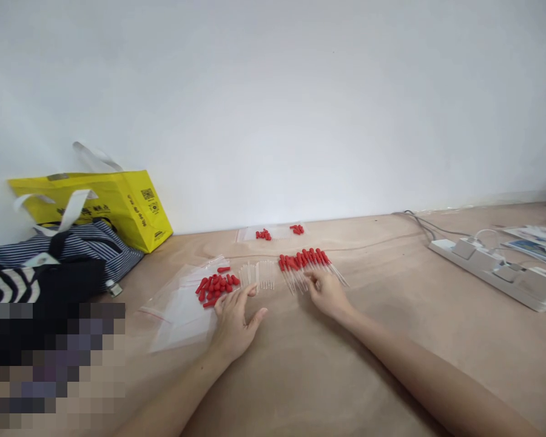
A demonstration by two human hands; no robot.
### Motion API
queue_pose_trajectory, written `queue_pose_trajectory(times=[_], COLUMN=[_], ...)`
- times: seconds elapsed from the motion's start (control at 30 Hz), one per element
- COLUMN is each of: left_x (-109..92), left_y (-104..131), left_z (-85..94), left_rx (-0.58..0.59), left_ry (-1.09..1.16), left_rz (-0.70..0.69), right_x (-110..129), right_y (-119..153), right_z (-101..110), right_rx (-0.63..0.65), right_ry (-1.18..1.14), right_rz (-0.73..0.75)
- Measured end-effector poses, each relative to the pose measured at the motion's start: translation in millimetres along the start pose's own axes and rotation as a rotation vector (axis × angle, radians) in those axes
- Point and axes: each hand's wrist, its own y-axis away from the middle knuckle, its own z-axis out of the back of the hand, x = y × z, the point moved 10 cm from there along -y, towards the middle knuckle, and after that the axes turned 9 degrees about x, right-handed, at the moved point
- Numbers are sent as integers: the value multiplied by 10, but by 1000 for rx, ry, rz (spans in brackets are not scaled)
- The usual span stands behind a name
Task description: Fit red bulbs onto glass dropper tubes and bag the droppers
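My left hand (237, 321) is spread, thumb apart, with its fingertips at the lower end of a row of bare clear glass tubes (266, 274). Beside those fingers lies a heap of loose red rubber bulbs (216, 286) on clear zip bags (184, 321). To the right, a row of droppers (312, 258), red bulbs at the far end and thin clear tubes toward me, lies side by side on the table. The fingers of my right hand (327, 294) are pinched on the tube of a dropper among them; the fingertips are partly hidden.
Near the wall, another clear bag (279, 233) has two small groups of red bulbs on it. A yellow bag (136, 209) and striped cloth (113, 249) stand at the left. A white power strip (491, 273) with plugs and cables lies at the right, near printed papers (537, 243).
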Motion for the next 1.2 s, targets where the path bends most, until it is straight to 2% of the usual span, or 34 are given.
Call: queue_pose_trajectory(times=[0.07, 0.13, 0.3, 0.53, 0.67, 0.8, 0.97, 1.2], left_x=[30, 34, 48, 59, 162, 334, 454, 454], left_y=[-10, -15, -13, -5, -86, -268, -474, -505], left_z=[-28, -35, -17, -35, 135, 320, 244, 150], left_rx=[18, 27, 38, 63, -23, -93, -32, -25], left_ry=[-3, -6, -15, -75, -191, -371, -499, -509], left_rz=[21, 28, 64, 84, 107, 148, 98, 28], right_x=[-134, -158, -95, -121, 3, 229, 380, 397], right_y=[-106, -202, -351, -365, -353, -379, -455, -577], right_z=[59, 57, -48, -136, -146, -257, -408, -529], right_rx=[-65, -85, -91, -62, -67, -1, 74, 109], right_ry=[44, 103, 227, 297, 296, 290, 309, 300], right_rz=[-153, -249, -377, -335, -249, -181, -235, -305])
